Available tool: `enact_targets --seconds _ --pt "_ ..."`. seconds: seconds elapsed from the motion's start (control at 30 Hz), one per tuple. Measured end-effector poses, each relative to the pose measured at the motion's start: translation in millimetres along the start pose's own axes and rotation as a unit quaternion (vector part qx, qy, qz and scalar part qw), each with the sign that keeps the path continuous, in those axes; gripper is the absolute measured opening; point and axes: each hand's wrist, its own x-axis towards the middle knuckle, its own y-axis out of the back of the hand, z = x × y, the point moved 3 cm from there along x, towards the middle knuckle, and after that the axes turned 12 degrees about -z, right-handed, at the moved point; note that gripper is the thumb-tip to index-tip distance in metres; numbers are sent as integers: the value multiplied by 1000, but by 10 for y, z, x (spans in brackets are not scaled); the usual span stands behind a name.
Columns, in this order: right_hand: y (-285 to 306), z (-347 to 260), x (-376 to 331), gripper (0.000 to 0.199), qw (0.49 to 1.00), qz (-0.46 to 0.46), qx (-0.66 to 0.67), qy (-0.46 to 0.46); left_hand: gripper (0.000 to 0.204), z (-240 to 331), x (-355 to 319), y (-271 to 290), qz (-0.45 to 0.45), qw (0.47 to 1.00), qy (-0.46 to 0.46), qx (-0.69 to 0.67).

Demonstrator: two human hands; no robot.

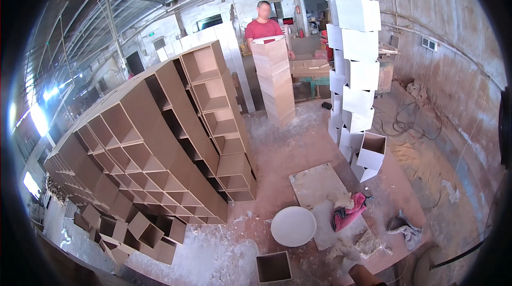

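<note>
At the bottom right my right hand (350, 264) comes in at the lower edge, low over the dusty floor. It looks pale, and its fingers blend into the grey rags and dust, so whether it grips anything is unclear. Beside it lie a crumpled greyish cloth (369, 243) and a pink-red cloth (349, 212) on flat boards. A round white disc or basin lid (293, 226) lies to the hand's upper left. An open brown box (274, 267) stands at the bottom middle. My left hand is outside the picture.
Tall stacks of brown open boxes (160, 168) fill the left, with loose boxes (145, 230) at their foot. White boxes (360, 46) rise in a column on the right. Behind a pale wooden stack (274, 80) stands a person in red (263, 29). A grey rag (405, 231) lies right.
</note>
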Motion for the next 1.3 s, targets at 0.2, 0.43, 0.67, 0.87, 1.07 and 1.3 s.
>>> enact_targets --seconds 0.2,0.43,0.67,0.87,1.07,1.3 --pt "-1075 -808 98 35 966 27 -251 52 22 445 148 211 -28 993 -111 17" --pt "-1015 -361 257 26 576 -21 -811 103 17 2040 300 378 120 890 -382 -217" --pt "-751 8 343 25 558 8 -828 58 18 2196 402 353 136 862 -470 -134" --pt "-592 88 393 25 539 5 -841 43 10 1770 223 307 127 909 -387 -88" --pt "-740 -26 368 24 578 28 -815 33 30 1427 148 151 153 930 -333 -13" --pt "-876 -168 324 25 595 56 -791 127 16 2052 244 454 108 913 -363 -150"
